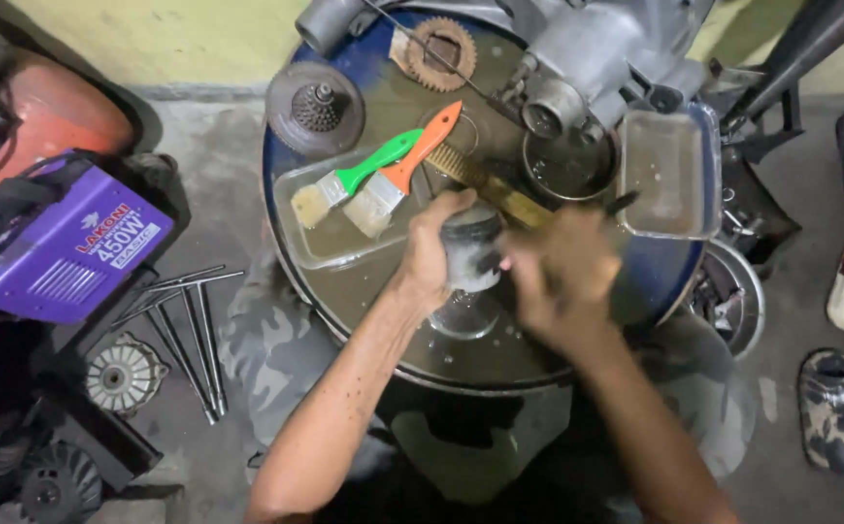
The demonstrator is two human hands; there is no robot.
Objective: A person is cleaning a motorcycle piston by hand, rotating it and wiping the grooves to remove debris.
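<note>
Broadly, by size:
Worktop [364, 311]: round blue drum top, oily and wet.
Engine casing [596, 49]: grey cast metal at far rim.
Trays: clear plastic tray [320, 243] under green brush [354, 180] and orange brush [404, 165]; metal tray [669, 175] right.
Left hand [431, 247]: fingers wrapped round a grey metal cylinder [468, 250], mid-drum.
Right hand [562, 277]: blurred, fingers closed on a thin dark tool [621, 204].

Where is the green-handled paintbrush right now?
In the head view, the green-handled paintbrush lies in the clear tray on the drum top's left side, beside the orange-handled brush, just above the left hand.
</note>
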